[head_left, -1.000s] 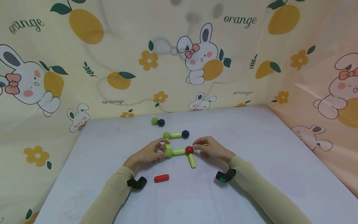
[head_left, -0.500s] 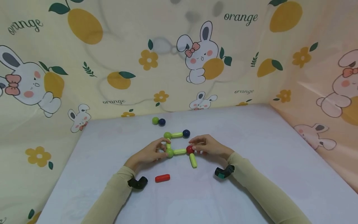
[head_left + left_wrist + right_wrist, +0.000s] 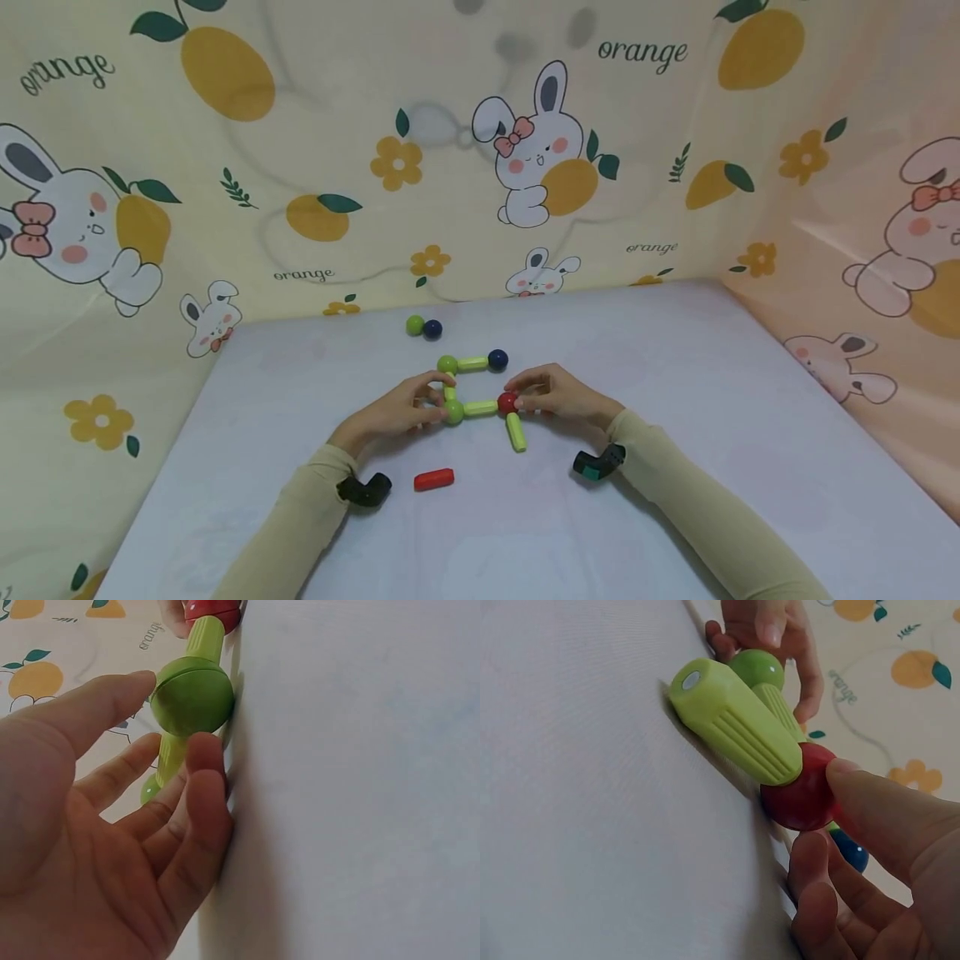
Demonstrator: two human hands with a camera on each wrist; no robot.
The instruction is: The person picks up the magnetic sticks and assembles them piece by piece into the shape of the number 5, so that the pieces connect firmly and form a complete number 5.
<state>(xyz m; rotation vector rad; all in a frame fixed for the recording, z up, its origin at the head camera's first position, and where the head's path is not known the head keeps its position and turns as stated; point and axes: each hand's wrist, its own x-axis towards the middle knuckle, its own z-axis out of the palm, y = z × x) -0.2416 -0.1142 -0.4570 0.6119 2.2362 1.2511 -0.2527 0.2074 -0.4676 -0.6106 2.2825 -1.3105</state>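
Head view: right hand [image 3: 561, 392], just off the red ball [image 3: 506, 403] a second ago, now pinches it; left hand [image 3: 397, 406] grips the green ball [image 3: 454, 411] at its thumb, apparently steadying the stick [image 3: 481, 408] between hands.

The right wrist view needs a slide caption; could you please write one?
Right hand holding a red ball with a green rod attached.

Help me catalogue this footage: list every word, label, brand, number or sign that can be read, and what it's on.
"orange": backdrop, head view, upper left
"orange": backdrop, upper right
"orange": backdrop, lower left
"orange": backdrop, lower right
"orange": backdrop, in both wrist views
Balls and rods: no text seen
Wrist cameras: any marks too small to read
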